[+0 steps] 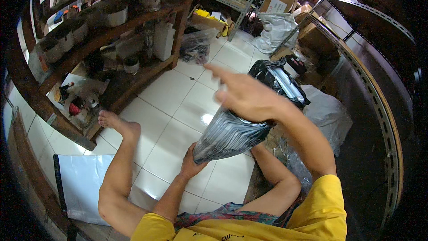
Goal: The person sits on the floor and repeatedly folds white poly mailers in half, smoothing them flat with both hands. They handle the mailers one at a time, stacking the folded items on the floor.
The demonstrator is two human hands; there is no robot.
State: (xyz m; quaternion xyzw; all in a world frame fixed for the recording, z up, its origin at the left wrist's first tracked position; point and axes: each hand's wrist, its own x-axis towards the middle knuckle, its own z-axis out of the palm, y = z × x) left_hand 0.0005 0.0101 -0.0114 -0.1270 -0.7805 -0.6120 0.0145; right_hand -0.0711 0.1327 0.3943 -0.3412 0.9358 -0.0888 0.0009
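Note:
My left hand (192,163) grips the near left end of a thick stack of grey and black plastic mailing bags (232,139), its many edges fanned out in layers. Over the stack, my right hand (247,96) is raised with a finger stretched out to the left and the thumb apart; it is a little blurred by motion and I see nothing in it. Beyond that hand is a torn black plastic wrapper (267,69) with silvery plastic (289,85) showing inside. Whether wrapper and stack are joined is hidden behind my right hand and forearm.
A white plastic mailing bag (84,185) with a dark edge lies on the tiled floor by my left leg. A wooden shelf (113,31) with containers stands at left. Clear plastic sheeting (323,111) and a metal rack (379,93) are at right. A white sack (274,31) sits farther back.

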